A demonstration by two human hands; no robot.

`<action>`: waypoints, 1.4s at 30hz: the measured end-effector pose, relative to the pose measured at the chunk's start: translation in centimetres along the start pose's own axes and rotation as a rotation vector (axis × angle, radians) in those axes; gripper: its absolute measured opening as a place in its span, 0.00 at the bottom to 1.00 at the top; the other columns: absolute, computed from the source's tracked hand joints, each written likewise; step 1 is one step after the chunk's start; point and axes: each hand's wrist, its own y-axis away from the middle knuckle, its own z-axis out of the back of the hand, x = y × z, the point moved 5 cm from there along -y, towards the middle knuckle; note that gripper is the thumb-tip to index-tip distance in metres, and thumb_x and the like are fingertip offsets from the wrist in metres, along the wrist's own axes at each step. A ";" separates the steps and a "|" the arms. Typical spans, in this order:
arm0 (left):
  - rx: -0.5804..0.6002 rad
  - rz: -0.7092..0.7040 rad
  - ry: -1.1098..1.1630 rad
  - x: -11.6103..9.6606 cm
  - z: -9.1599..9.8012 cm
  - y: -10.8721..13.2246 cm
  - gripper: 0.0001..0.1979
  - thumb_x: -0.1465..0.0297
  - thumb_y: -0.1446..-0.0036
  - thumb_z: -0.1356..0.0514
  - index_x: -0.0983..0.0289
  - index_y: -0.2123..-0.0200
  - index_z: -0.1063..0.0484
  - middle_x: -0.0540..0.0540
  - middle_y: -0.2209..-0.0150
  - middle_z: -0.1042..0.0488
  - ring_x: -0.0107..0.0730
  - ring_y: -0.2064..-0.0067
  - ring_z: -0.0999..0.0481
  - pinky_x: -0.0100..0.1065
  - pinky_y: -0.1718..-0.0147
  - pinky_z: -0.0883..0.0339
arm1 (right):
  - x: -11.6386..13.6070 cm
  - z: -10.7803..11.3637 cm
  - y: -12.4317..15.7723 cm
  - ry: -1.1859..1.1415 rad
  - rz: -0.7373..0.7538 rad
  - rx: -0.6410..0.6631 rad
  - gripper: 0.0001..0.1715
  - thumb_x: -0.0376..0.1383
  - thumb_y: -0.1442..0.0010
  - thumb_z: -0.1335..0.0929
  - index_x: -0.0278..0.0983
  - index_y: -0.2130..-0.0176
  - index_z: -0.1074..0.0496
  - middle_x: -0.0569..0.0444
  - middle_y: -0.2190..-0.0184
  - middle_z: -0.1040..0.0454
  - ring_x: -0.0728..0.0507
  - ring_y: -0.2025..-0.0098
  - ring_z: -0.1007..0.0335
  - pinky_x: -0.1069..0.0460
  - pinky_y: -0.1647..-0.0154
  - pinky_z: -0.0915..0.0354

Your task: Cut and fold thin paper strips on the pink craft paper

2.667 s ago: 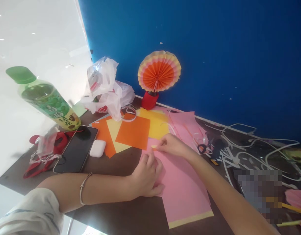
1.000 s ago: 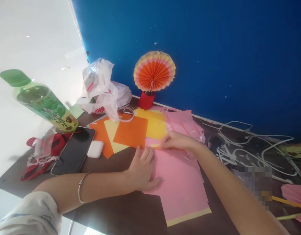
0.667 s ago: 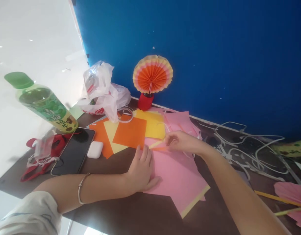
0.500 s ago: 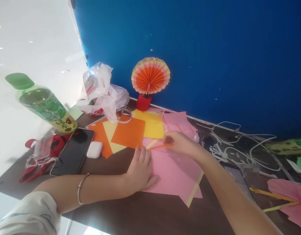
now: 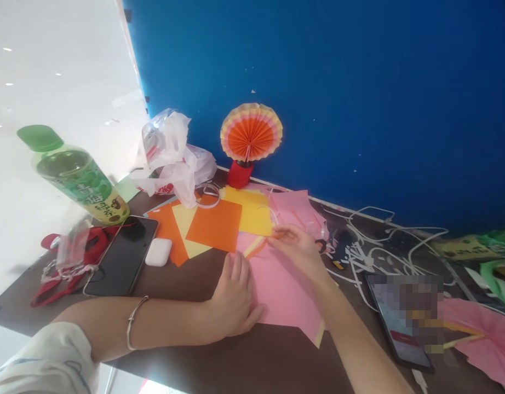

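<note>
My left hand (image 5: 235,298) lies flat, fingers stretched out, on the left edge of a large pink paper sheet (image 5: 283,298). Between the fingertips of my right hand (image 5: 297,250) is one end of an orange paper strip (image 5: 257,247), whose other part runs down over the pink sheet. Pale yellow strips show beside it and under the sheet's right edge. Just beyond my hands lie an orange paper square (image 5: 214,223), a yellow paper sheet (image 5: 254,212) and further pink paper (image 5: 296,208).
A green-capped tea bottle (image 5: 78,178), a black phone (image 5: 123,257) and a white earbud case (image 5: 158,252) are left. A folded paper fan (image 5: 251,131) stands in a red holder by the blue wall. White cables (image 5: 419,241), scissors and another phone (image 5: 400,323) lie right.
My right hand has shifted slightly left with the orange strip, which now bends downward. My left hand stays on the pink sheet. The view has turned a little, showing more of the phone on the right.
</note>
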 end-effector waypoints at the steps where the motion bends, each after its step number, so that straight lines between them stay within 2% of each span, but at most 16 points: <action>1: 0.006 -0.013 0.010 -0.1 0.2 0.1 0.34 0.54 0.42 0.58 0.80 0.49 0.35 0.75 0.48 0.36 0.61 0.44 0.42 0.56 0.47 0.55 | -0.6 -0.2 0.1 -0.048 -0.004 -0.012 0.19 0.38 0.60 0.27 0.35 0.67 0.31 0.52 0.67 0.27 0.45 0.63 0.29 0.49 0.58 0.33; 5: 0.050 -0.062 0.049 -0.5 0.5 0.4 0.33 0.55 0.42 0.57 0.79 0.51 0.33 0.74 0.49 0.35 0.62 0.45 0.41 0.57 0.47 0.56 | -2.5 -0.6 0.6 -0.242 0.043 -0.098 0.20 0.38 0.60 0.26 0.36 0.66 0.32 0.55 0.69 0.28 0.47 0.65 0.29 0.50 0.58 0.33; 8: 0.059 -0.073 0.060 -0.7 0.5 0.7 0.33 0.56 0.42 0.58 0.79 0.50 0.34 0.74 0.48 0.35 0.61 0.44 0.41 0.57 0.46 0.59 | -3.5 -0.8 1.0 -0.288 0.052 -0.136 0.22 0.38 0.60 0.26 0.37 0.64 0.32 0.56 0.71 0.28 0.48 0.68 0.30 0.51 0.61 0.33; 10: 0.037 -0.090 0.063 -1.1 0.3 0.9 0.34 0.55 0.41 0.59 0.79 0.48 0.35 0.74 0.46 0.37 0.60 0.43 0.43 0.57 0.45 0.62 | -3.8 -0.7 1.3 -0.257 0.055 -0.147 0.19 0.39 0.58 0.27 0.36 0.65 0.30 0.54 0.69 0.27 0.47 0.68 0.30 0.50 0.62 0.33; 13: -0.012 -0.112 0.049 -1.5 0.0 1.2 0.35 0.54 0.41 0.60 0.79 0.48 0.36 0.75 0.45 0.39 0.60 0.42 0.44 0.57 0.44 0.65 | -3.9 -0.4 1.6 -0.168 0.088 -0.171 0.12 0.40 0.56 0.28 0.35 0.72 0.29 0.50 0.65 0.27 0.45 0.62 0.30 0.49 0.58 0.33; 15: -0.037 -0.104 0.029 -1.7 -0.2 1.3 0.37 0.53 0.42 0.60 0.81 0.48 0.36 0.77 0.46 0.38 0.61 0.43 0.43 0.57 0.44 0.65 | -4.1 -0.4 1.6 -0.120 0.096 -0.171 0.11 0.40 0.55 0.28 0.35 0.74 0.29 0.50 0.66 0.26 0.44 0.62 0.30 0.49 0.58 0.34; 23: -0.095 -0.093 -0.041 -1.8 -0.2 1.2 0.38 0.50 0.44 0.58 0.80 0.50 0.34 0.76 0.48 0.35 0.62 0.46 0.38 0.58 0.45 0.61 | -5.2 -0.8 1.5 -0.059 0.103 -0.235 0.09 0.39 0.54 0.29 0.36 0.74 0.29 0.53 0.74 0.26 0.45 0.69 0.30 0.49 0.63 0.33; 34: -0.065 -0.114 -0.008 -1.7 -0.1 0.9 0.35 0.52 0.43 0.58 0.77 0.51 0.32 0.75 0.49 0.34 0.60 0.47 0.38 0.58 0.47 0.59 | -5.4 -0.9 1.3 0.054 0.230 -0.225 0.04 0.36 0.51 0.31 0.36 0.73 0.30 0.53 0.71 0.28 0.46 0.68 0.32 0.50 0.64 0.34; 42: -0.065 -0.112 -0.007 -1.6 -0.1 0.8 0.34 0.52 0.43 0.58 0.77 0.52 0.32 0.74 0.49 0.34 0.59 0.47 0.38 0.56 0.48 0.56 | -5.3 -1.0 1.4 0.091 0.245 -0.224 0.03 0.35 0.51 0.32 0.37 0.73 0.30 0.54 0.72 0.28 0.46 0.69 0.32 0.51 0.67 0.35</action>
